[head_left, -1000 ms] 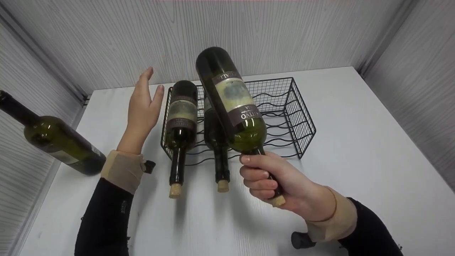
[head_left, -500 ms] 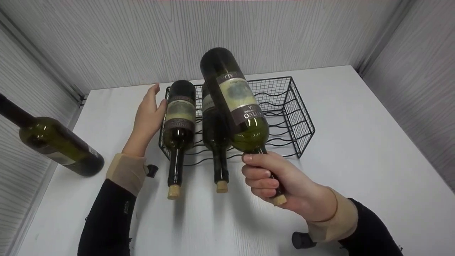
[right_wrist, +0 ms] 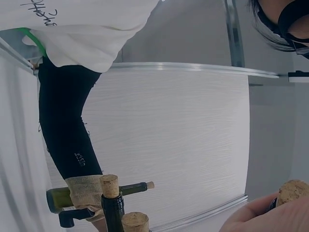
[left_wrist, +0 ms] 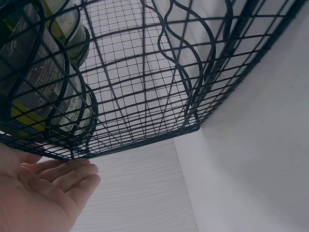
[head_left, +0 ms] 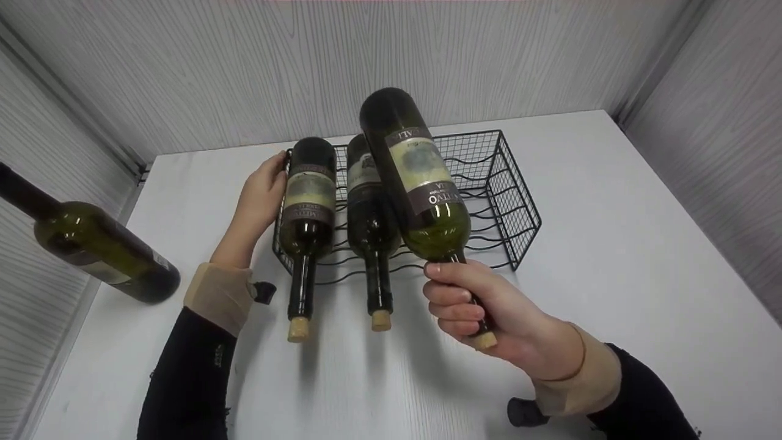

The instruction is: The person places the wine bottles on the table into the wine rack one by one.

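My right hand (head_left: pixel 489 305) grips the neck of a green wine bottle (head_left: pixel 421 177), tilted with its base up and away, above the black wire rack (head_left: pixel 519 214). Two corked bottles lie in the rack, one at its left end (head_left: pixel 310 189) and another (head_left: pixel 369 226) beside it, partly behind the held bottle. My left hand (head_left: pixel 259 195) touches the rack's left side; in the left wrist view this hand (left_wrist: pixel 53 188) has extended fingers against the mesh edge. The right wrist view shows my right hand (right_wrist: pixel 270 217) around the neck below a cork (right_wrist: pixel 293 191).
Another green bottle (head_left: pixel 104 250) stands on the white table (head_left: pixel 611 244) to the left of my left arm. Panels with a grey wood grain (head_left: pixel 244 67) enclose the back and sides.
My left hand has moved right and slightly down, from beside the rack to contact with its left side. The held bottle and my right hand have shifted slightly right.
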